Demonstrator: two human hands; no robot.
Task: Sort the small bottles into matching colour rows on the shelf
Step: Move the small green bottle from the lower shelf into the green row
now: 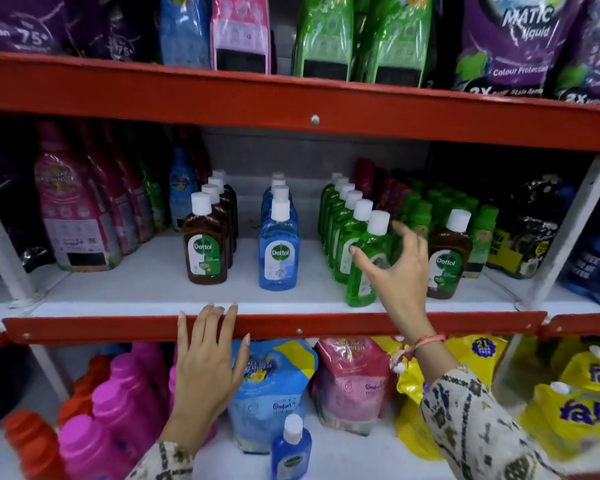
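Head view is showing a white shelf (153,289) with a red front edge, carrying small white-capped bottles in three rows running front to back.

- Brown row (207,244): standing at the left of the sorted group, upright, labels facing out.
- Blue row (279,251): standing in the middle, well apart from its neighbours.
- Green row (352,237): standing at the right, bottles packed close together.
- Stray brown bottle (447,254): sitting just right of the green row, outside its own colour row.
- Stray blue bottle (291,445): standing on the shelf below, in front of refill pouches.

Right hand (399,268) is hovering beside the front of the green row, fingers (361,256) spread wide and holding nothing. Left hand (208,358) is lying flat against the red edge, fingers loosely apart, also holding nothing.

Handling judgement: the bottles are looking like light, stiff plastic, smooth and likely a little slippery. They are probably tipping easily in such tight rows. The flat label sides around the middle of the body are offering the surest hold; the cap is a poorer one.
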